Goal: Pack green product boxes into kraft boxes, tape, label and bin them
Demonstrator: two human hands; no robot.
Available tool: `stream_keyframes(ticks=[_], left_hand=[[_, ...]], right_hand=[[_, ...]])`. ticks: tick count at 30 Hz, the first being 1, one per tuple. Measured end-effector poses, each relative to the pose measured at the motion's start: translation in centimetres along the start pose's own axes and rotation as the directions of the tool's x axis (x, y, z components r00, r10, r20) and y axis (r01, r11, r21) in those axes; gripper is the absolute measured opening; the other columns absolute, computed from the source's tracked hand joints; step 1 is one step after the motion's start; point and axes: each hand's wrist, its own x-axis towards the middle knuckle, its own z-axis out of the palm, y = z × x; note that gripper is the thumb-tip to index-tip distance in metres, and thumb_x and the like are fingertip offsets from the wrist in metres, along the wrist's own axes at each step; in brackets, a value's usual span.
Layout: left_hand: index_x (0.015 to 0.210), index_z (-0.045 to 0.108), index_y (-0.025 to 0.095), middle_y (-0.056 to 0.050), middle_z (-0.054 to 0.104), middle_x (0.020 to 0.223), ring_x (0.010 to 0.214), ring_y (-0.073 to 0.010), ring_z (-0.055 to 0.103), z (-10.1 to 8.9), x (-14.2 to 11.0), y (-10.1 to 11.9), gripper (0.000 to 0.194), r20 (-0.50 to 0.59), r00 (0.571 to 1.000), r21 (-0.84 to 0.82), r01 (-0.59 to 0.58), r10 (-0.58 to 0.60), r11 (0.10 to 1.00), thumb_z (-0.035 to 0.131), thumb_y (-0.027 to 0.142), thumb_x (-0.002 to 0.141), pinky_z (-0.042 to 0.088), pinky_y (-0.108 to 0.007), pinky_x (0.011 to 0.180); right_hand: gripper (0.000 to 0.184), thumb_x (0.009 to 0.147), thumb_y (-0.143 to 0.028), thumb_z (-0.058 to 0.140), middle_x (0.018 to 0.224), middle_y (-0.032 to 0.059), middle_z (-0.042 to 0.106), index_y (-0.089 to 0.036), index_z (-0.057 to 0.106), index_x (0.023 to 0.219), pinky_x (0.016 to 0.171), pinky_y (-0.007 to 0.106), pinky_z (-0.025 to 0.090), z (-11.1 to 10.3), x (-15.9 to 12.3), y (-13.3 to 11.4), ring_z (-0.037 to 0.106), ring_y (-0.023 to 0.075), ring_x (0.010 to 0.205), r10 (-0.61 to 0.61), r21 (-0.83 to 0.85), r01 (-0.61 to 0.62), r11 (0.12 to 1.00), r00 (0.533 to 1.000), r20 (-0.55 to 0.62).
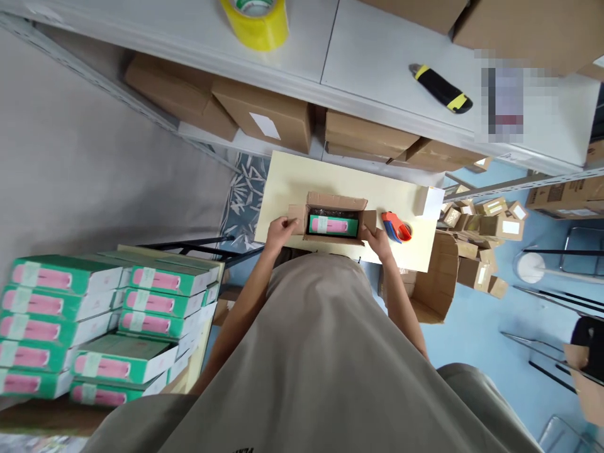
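An opened cardboard box [337,201] stands on the pale table [290,176] in front of me, its flaps folded outward. Inside it lies a green box [349,226] with a pink picture on it, and dark or clear wrapping shows along its far side. My left hand [280,233] pinches the left flap of the cardboard box. At the opposite side, my right hand [378,244] has its fingers closed on the right flap. Just right of that hand rests an orange and blue tape dispenser [397,227].
A white box [429,202] stands at the table's right end. Stacked green boxes [151,302] are at lower left. The shelf [368,56] above holds a yellow tape roll [264,28] and a utility knife [441,89]. Small cartons [503,226] lie piled at right.
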Motion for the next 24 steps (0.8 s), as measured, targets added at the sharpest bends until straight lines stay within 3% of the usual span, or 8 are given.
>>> stream_keyframes(ticks=[2, 6, 9, 12, 18, 24], left_hand=[[0.066, 0.050, 0.025, 0.004, 0.044, 0.062, 0.071, -0.0177, 0.051, -0.5, -0.5, -0.1, 0.036, 0.018, 1.000, -0.046, 0.010, -0.009, 0.999, 0.069, 0.045, 0.088, 0.040, -0.029, 0.070], [0.060, 0.042, 0.025, 0.005, 0.040, 0.060, 0.068, -0.0150, 0.041, -3.1, -2.8, -0.1, 0.042, -0.078, 0.997, -0.166, -0.041, 0.028, 0.985, 0.069, 0.050, 0.082, 0.031, -0.029, 0.066], [0.062, 0.045, 0.025, 0.005, 0.040, 0.061, 0.068, -0.0153, 0.040, -6.8, -5.5, -1.4, 0.042, -0.160, 0.987, -0.267, -0.071, 0.029, 0.961, 0.068, 0.055, 0.080, 0.031, -0.030, 0.066], [0.066, 0.050, 0.024, 0.004, 0.043, 0.064, 0.069, -0.0158, 0.041, -11.3, -9.2, -4.0, 0.040, -0.266, 0.964, -0.330, -0.091, 0.000, 0.940, 0.069, 0.057, 0.079, 0.034, -0.030, 0.067], [0.078, 0.059, 0.024, 0.001, 0.059, 0.072, 0.072, -0.0173, 0.051, -19.4, -18.9, -11.8, 0.037, -0.459, 0.868, -0.495, -0.071, -0.191, 0.866, 0.070, 0.059, 0.082, 0.042, -0.030, 0.070], [0.088, 0.067, 0.021, -0.001, 0.069, 0.077, 0.072, -0.0179, 0.061, -24.2, -28.2, -19.6, 0.034, -0.604, 0.709, -0.542, -0.032, -0.363, 0.840, 0.071, 0.055, 0.088, 0.044, -0.030, 0.069]], right_hand=[[0.065, 0.089, -0.086, 0.046, 0.073, 0.0101, 0.070, -0.025, 0.060, 0.073, 0.075, 0.038, 0.058, 0.2, -0.2, -0.6, 0.071, 0.0295, 0.080, 0.001, 0.003, -0.001, 1.000, 1.000, 0.013], [0.061, 0.087, -0.085, 0.051, 0.063, 0.0062, 0.065, -0.027, 0.057, 0.067, 0.071, 0.035, 0.058, 0.2, -1.4, -4.2, 0.069, 0.0260, 0.074, -0.044, -0.030, 0.043, 0.999, 0.998, -0.037], [0.065, 0.087, -0.088, 0.058, 0.069, 0.0083, 0.072, -0.024, 0.064, 0.073, 0.072, 0.037, 0.065, 0.9, -2.5, -8.6, 0.074, 0.0283, 0.079, -0.105, 0.011, 0.105, 0.994, 0.994, -0.012], [0.072, 0.083, -0.092, 0.065, 0.082, 0.0106, 0.079, -0.020, 0.073, 0.084, 0.074, 0.040, 0.071, 3.1, -3.9, -13.9, 0.080, 0.0320, 0.088, -0.167, 0.059, 0.163, 0.985, 0.984, 0.069], [0.081, 0.085, -0.088, 0.069, 0.100, 0.0156, 0.086, -0.012, 0.083, 0.109, 0.077, 0.047, 0.076, 12.1, -8.0, -23.8, 0.084, 0.0375, 0.101, -0.303, 0.045, 0.303, 0.952, 0.909, 0.288], [0.076, 0.086, -0.083, 0.071, 0.104, 0.0185, 0.086, -0.012, 0.085, 0.108, 0.078, 0.051, 0.075, 23.4, -13.1, -31.0, 0.085, 0.0402, 0.101, -0.409, -0.003, 0.466, 0.885, 0.781, 0.472]])
